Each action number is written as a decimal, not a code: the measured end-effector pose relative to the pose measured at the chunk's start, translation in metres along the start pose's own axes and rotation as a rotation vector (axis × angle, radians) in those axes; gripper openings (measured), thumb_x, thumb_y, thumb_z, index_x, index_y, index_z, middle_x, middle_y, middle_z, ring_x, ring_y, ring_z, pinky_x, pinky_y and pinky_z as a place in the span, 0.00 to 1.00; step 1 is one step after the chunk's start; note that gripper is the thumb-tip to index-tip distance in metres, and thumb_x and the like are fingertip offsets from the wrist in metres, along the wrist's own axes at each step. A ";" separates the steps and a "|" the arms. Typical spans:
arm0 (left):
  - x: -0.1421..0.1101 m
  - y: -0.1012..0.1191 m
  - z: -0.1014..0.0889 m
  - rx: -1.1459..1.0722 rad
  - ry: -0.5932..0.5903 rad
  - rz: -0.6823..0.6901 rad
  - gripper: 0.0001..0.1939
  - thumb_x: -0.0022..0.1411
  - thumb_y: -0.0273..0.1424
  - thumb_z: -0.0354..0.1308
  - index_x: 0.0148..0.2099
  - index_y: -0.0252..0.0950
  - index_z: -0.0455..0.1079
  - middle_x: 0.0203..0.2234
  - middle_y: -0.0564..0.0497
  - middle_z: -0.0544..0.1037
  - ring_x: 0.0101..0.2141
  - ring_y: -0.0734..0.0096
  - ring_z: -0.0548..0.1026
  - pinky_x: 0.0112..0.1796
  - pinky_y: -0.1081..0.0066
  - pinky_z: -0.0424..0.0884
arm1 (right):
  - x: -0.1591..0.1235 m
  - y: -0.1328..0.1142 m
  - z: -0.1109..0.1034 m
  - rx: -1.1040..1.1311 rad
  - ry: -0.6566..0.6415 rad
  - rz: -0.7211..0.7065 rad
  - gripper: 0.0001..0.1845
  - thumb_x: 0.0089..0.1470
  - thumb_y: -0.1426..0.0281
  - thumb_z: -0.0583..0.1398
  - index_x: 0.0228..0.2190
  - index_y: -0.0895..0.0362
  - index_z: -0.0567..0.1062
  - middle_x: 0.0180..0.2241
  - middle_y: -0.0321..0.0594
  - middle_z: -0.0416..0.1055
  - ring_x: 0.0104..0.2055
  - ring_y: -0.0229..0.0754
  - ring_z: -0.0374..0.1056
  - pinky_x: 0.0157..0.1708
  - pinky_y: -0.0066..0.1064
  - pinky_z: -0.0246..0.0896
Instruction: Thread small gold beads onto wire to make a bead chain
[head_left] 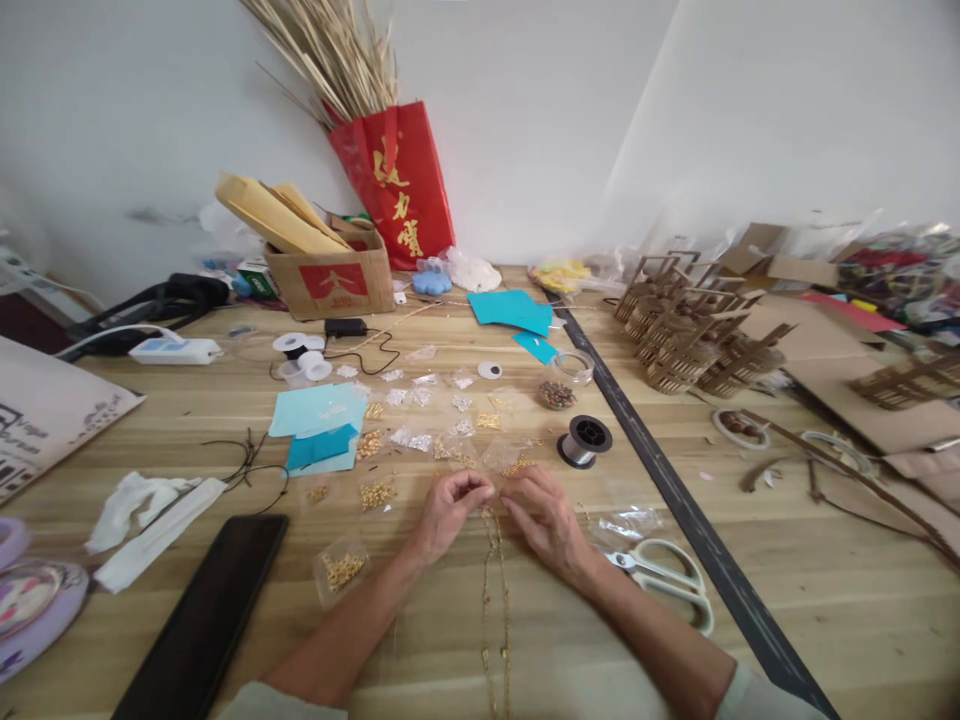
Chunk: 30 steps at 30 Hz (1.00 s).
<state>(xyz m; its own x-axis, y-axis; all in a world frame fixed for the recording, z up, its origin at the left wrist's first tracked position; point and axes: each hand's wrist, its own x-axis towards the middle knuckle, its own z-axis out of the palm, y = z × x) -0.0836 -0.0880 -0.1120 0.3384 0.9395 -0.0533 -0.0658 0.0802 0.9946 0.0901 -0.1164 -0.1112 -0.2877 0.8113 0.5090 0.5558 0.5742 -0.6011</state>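
Observation:
A thin gold chain (486, 600) with small beads runs in two strands over the wooden table, from the near edge up to my hands. My left hand (454, 505) is closed in a pinch at the chain's upper end. Close beside it, my right hand (541, 510) also pinches with thumb and forefinger; what lies between its fingertips is too small to make out. Just beyond the hands are small clear bags of gold findings (517, 466). A bag of gold pieces (343, 570) lies left of my left forearm. White-handled scissors (667, 575) rest beside my right forearm.
A spool of clear line (585, 441) stands right of centre, near a bowl of beads (557, 394). A black phone (206, 610) lies at the left. Blue cards (322, 425), small wooden baskets (679, 330), a cardboard box (330, 280) and a red bag (405, 190) are farther back.

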 end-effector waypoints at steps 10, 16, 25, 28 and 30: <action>-0.002 0.010 0.010 0.034 0.038 0.102 0.10 0.54 0.36 0.59 0.32 0.32 0.72 0.25 0.51 0.74 0.28 0.71 0.70 0.31 0.74 0.65 | 0.024 -0.015 -0.039 0.057 -0.254 0.201 0.05 0.52 0.75 0.58 0.26 0.58 0.72 0.26 0.36 0.71 0.30 0.38 0.66 0.34 0.28 0.59; -0.002 0.010 0.015 0.009 -0.040 0.093 0.16 0.56 0.34 0.58 0.45 0.32 0.72 0.35 0.44 0.79 0.33 0.66 0.75 0.32 0.71 0.69 | 0.031 -0.023 -0.067 0.087 -0.340 0.347 0.05 0.53 0.73 0.58 0.28 0.58 0.73 0.29 0.36 0.73 0.33 0.38 0.67 0.36 0.28 0.59; 0.005 0.023 0.033 -0.151 -0.186 -0.034 0.13 0.51 0.34 0.62 0.37 0.31 0.75 0.31 0.46 0.79 0.29 0.69 0.75 0.30 0.72 0.69 | 0.040 -0.020 -0.075 0.127 -0.302 0.315 0.05 0.52 0.71 0.60 0.28 0.59 0.75 0.28 0.37 0.72 0.32 0.38 0.67 0.34 0.28 0.60; 0.006 0.028 0.036 -0.182 -0.188 -0.067 0.12 0.51 0.36 0.64 0.32 0.31 0.75 0.26 0.48 0.78 0.28 0.71 0.74 0.32 0.71 0.69 | 0.041 -0.016 -0.076 0.142 -0.288 0.297 0.05 0.52 0.71 0.60 0.27 0.59 0.74 0.27 0.36 0.72 0.32 0.38 0.66 0.34 0.28 0.59; 0.007 0.029 0.036 -0.179 -0.178 -0.074 0.12 0.49 0.37 0.65 0.29 0.31 0.74 0.23 0.51 0.76 0.26 0.72 0.73 0.31 0.72 0.68 | 0.040 -0.014 -0.077 0.141 -0.282 0.290 0.05 0.53 0.71 0.60 0.27 0.59 0.74 0.27 0.36 0.72 0.32 0.38 0.66 0.34 0.28 0.59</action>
<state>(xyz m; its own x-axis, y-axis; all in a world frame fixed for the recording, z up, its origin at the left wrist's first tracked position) -0.0490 -0.0916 -0.0804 0.5074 0.8567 -0.0935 -0.1943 0.2194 0.9561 0.1307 -0.1003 -0.0354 -0.3479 0.9285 0.1298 0.5388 0.3113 -0.7828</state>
